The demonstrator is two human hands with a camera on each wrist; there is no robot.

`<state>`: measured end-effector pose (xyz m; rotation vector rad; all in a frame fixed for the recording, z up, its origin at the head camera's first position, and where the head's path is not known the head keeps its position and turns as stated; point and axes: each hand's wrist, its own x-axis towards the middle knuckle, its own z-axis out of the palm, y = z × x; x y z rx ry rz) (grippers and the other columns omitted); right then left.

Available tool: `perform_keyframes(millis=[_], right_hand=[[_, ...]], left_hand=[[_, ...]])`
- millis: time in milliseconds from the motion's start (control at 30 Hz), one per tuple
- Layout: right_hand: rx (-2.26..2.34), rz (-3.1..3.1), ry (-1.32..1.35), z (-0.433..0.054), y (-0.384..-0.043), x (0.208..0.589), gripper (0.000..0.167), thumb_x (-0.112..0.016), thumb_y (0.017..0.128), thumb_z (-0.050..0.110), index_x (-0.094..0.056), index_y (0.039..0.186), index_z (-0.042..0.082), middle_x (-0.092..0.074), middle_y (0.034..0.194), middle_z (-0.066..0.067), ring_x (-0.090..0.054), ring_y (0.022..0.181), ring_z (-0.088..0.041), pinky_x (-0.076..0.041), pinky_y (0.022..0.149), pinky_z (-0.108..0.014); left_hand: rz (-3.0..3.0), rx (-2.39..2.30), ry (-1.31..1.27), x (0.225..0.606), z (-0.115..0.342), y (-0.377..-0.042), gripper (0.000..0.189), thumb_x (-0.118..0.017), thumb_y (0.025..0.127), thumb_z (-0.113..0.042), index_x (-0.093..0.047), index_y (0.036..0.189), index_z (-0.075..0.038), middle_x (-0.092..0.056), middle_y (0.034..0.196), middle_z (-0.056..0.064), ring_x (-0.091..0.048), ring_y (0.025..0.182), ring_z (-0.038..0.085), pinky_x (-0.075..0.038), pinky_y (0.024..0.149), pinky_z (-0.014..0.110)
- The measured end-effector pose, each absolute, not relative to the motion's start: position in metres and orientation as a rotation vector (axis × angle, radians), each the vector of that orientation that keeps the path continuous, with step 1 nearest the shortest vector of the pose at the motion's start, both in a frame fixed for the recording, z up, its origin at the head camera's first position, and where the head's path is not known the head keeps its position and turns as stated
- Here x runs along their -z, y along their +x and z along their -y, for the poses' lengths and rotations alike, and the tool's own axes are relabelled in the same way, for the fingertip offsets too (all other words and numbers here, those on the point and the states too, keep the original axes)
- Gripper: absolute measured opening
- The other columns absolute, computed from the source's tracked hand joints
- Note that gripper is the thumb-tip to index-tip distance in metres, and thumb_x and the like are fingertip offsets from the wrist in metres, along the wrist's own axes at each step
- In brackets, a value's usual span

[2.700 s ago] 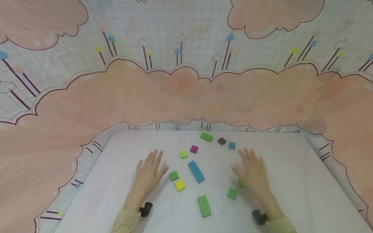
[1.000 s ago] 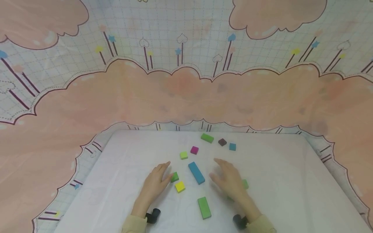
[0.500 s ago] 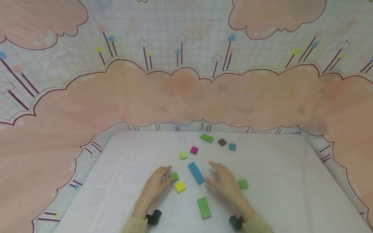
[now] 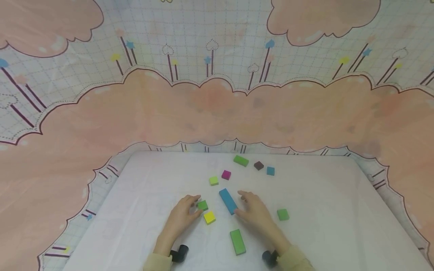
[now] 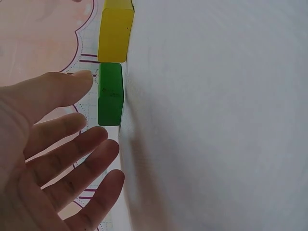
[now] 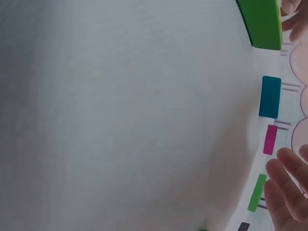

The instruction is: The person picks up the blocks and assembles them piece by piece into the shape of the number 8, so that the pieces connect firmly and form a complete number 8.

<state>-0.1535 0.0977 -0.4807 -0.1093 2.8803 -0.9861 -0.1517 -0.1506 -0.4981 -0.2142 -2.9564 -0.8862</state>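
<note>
My left hand (image 4: 181, 214) hovers around a small green cube (image 4: 202, 205), thumb on the near side and fingers beyond it. In the left wrist view, the spread fingers of the left hand (image 5: 57, 159) stand apart from the green cube (image 5: 110, 94); a yellow cube (image 5: 115, 31) sits just past it. My right hand (image 4: 255, 212) is beside the long blue block (image 4: 228, 201), its thumb tip at the block's near end; whether it touches cannot be told. Its fingers (image 6: 284, 187) look loosely extended in the right wrist view and hold nothing.
A long green block (image 4: 237, 242) lies between the forearms, and a green cube (image 4: 283, 214) right of the right hand. Farther back are lime (image 4: 213, 181), magenta (image 4: 226, 174), dark brown (image 4: 259, 165) and blue (image 4: 270, 171) cubes and another green block (image 4: 241, 160), on a white-covered table (image 4: 325, 210).
Both hands have come inward from wide apart: the left to the green cube, the right leftward to the blue block. A green cube at the right is now hidden by the right arm.
</note>
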Motion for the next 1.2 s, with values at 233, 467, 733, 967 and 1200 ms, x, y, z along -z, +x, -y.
perform_keyframes(millis=[233, 467, 733, 967, 1200], right_hand=[[0.999, -2.829, -0.065, -0.09, -0.154, 0.48, 0.058, -0.074, 0.082, 0.026, -0.052, 0.135, 0.015, -0.063, 0.117, -0.006, -0.058, 0.105, -0.021, -0.051, 0.094, -0.044], [0.983, -2.822, -0.063, -0.087, -0.156, 0.485, 0.057, -0.074, 0.082, 0.028, -0.053, 0.134, 0.015, -0.063, 0.109, -0.004, -0.056, 0.095, -0.016, -0.053, 0.09, -0.04], [0.946, -2.842, -0.091, -0.084, -0.159, 0.485, 0.055, -0.075, 0.081, 0.026, -0.055, 0.131, 0.013, -0.063, 0.102, -0.003, -0.055, 0.088, -0.015, -0.053, 0.084, -0.038], [0.919, -2.826, -0.1, -0.08, -0.163, 0.485, 0.056, -0.076, 0.08, 0.026, -0.056, 0.13, 0.011, -0.063, 0.098, -0.002, -0.055, 0.086, -0.015, -0.054, 0.083, -0.038], [0.893, -2.831, -0.112, -0.077, -0.165, 0.486, 0.056, -0.076, 0.08, 0.026, -0.056, 0.13, 0.011, -0.062, 0.096, -0.002, -0.055, 0.086, -0.014, -0.054, 0.084, -0.038]], left_hand=[[2.956, 0.884, -0.225, 0.499, 0.151, -0.152, 0.047, -0.077, 0.079, -0.02, -0.063, 0.122, -0.012, -0.066, 0.108, 0.0, -0.062, 0.099, 0.018, -0.053, 0.087, 0.04], [2.961, 0.903, -0.219, 0.5, 0.152, -0.152, 0.044, -0.077, 0.079, -0.019, -0.064, 0.12, -0.012, -0.066, 0.11, 0.0, -0.062, 0.1, 0.018, -0.053, 0.087, 0.039], [2.95, 0.91, -0.26, 0.499, 0.152, -0.154, 0.04, -0.077, 0.078, -0.016, -0.066, 0.116, -0.011, -0.065, 0.102, -0.001, -0.06, 0.095, 0.015, -0.052, 0.085, 0.038], [2.951, 0.91, -0.268, 0.498, 0.153, -0.155, 0.037, -0.077, 0.077, -0.016, -0.067, 0.112, -0.011, -0.064, 0.098, -0.001, -0.06, 0.094, 0.015, -0.052, 0.084, 0.037], [2.963, 0.896, -0.256, 0.498, 0.152, -0.156, 0.034, -0.078, 0.077, -0.015, -0.068, 0.11, -0.01, -0.063, 0.096, -0.001, -0.058, 0.091, 0.013, -0.052, 0.083, 0.036]])
